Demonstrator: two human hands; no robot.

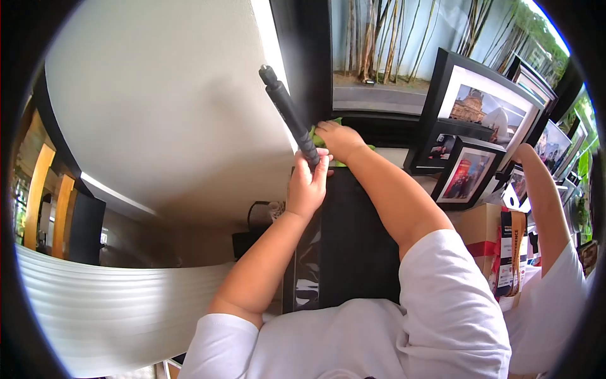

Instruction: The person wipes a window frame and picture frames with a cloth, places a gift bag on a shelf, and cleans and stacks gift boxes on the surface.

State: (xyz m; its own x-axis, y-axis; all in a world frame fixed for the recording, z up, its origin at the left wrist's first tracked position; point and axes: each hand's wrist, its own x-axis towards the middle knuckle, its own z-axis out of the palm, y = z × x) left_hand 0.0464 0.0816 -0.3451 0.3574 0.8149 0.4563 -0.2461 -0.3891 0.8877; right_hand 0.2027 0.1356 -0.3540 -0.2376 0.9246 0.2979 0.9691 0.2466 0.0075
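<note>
My left hand (309, 183) is closed round the lower end of a black ribbed rod (288, 110), which tilts up and to the left in front of the pale wall. Just to the right, my right hand (338, 140) presses on a green cloth (341, 163) at the corner by the window frame; its fingers are curled over the cloth. Below both hands lies a black flat surface (356, 234) with a glossy strip along its left side.
Framed pictures (468, 170) lean by the window on the right, with a cardboard box (480, 230) below them. Another person's arm (548, 196) reaches in at the far right. A white ribbed surface (120, 309) fills the lower left.
</note>
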